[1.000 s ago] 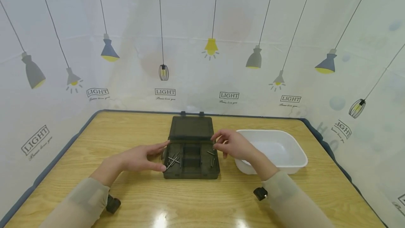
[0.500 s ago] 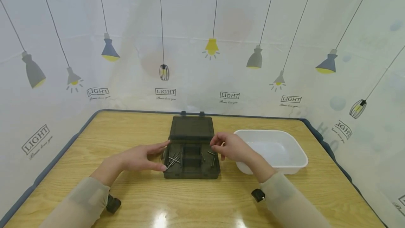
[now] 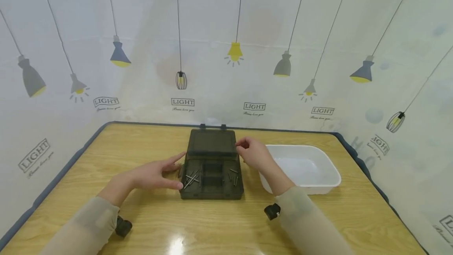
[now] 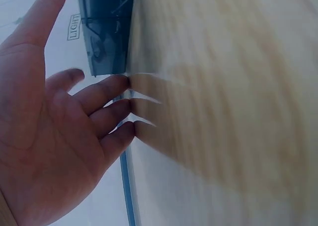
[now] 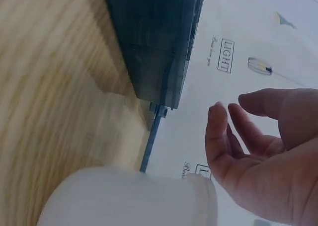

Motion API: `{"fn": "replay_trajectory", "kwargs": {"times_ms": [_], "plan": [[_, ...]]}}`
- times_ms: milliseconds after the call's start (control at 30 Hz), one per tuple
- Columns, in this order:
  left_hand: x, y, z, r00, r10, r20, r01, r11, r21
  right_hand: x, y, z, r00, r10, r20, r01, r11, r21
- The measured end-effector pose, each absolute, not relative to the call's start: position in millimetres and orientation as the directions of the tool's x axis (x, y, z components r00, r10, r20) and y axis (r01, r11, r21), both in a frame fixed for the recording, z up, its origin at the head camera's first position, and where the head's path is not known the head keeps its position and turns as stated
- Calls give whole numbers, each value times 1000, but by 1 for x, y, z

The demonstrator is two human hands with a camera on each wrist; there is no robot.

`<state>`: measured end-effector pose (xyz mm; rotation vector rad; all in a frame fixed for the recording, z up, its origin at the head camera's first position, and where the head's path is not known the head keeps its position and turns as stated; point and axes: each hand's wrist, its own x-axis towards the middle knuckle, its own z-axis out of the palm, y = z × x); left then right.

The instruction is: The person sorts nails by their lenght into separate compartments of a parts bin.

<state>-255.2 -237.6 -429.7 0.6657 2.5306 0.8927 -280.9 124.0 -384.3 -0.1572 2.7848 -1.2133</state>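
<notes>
A dark translucent plastic box (image 3: 211, 141) lies on the table with its lid folded back. Several thin metal pins, which look like nails (image 3: 191, 178), are crossed in its left compartment. A few more nails (image 3: 234, 171) lie in the right one. My left hand (image 3: 150, 174) spans the box's left side, thumb tip at the near corner and index finger farther back. In the left wrist view its other fingers (image 4: 112, 107) reach down to the table. My right hand (image 3: 255, 154) hovers by the lid's right edge, fingers loosely curled. Nothing shows between its fingertips in the right wrist view.
A white plastic tub (image 3: 320, 190) stands right of the box, partly behind my right forearm. The wooden table (image 3: 212, 223) ends at a curtain (image 3: 209, 101) printed with lamps, at the back and both sides.
My right hand has moved back from over the right compartment to beside the lid. My left hand stays at the box's left side. The head view has shifted slightly.
</notes>
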Motion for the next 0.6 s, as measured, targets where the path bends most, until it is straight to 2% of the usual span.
{"fn": "replay_trajectory", "kwargs": {"times_ms": [133,400,500,600], "plan": [[-265,-236,-428,-851,501,-158,294,703,647,-296,117,-386,-992,-93,-81,-3,673,-740],[-298,-220,-426,-939,343,22,276,716,642,-326,107,-400,-997,-64,-43,-10,662,-750],[-309,-215,-428,-953,300,37,244,690,681,-332,105,-406,-999,-28,-38,8,691,-723],[-319,-210,-433,-958,286,-8,185,641,744,-334,104,-409,-998,9,-69,55,708,-704]]}}
